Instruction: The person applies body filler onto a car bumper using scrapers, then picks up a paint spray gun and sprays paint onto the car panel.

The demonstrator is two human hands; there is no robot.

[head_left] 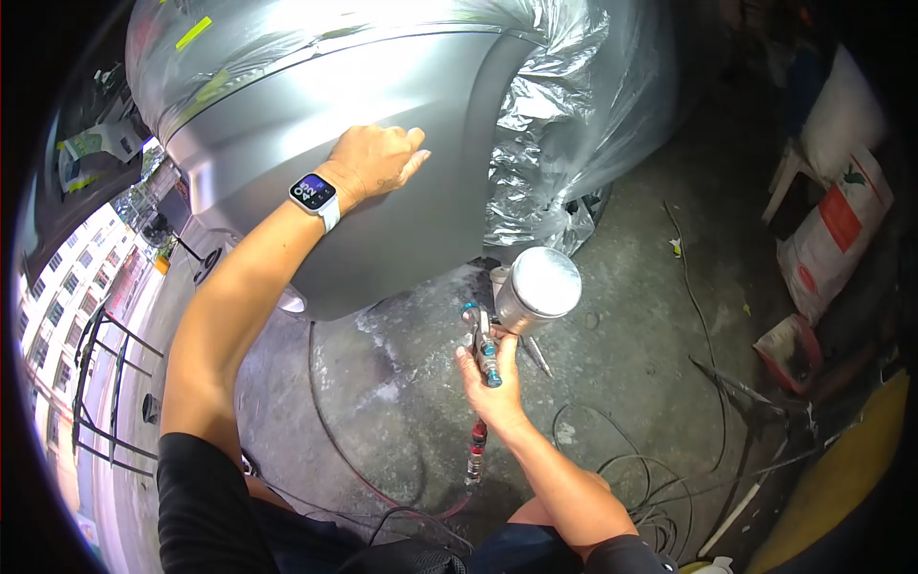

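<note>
My left hand (378,161), wearing a white-strapped watch (314,193) at the wrist, is in front of a matte grey car body panel (402,210). Its fingers are curled in; whether anything is inside them, or whether the hand touches the panel, I cannot tell. Low on the right, my right hand (495,387) is wrapped around a spray gun (486,346) with teal knobs. A silver metal cup (543,287) sits on top of the gun. Below the hand hangs a red and silver fitting (476,450) at the gun's handle.
Clear plastic sheeting (593,115) covers the car around the panel and wheel. Hoses (330,430) run across the concrete floor (411,364), coiling at lower right. Sacks (837,234) stand at right beside a red container (789,352). A black metal rack (96,411) is at left.
</note>
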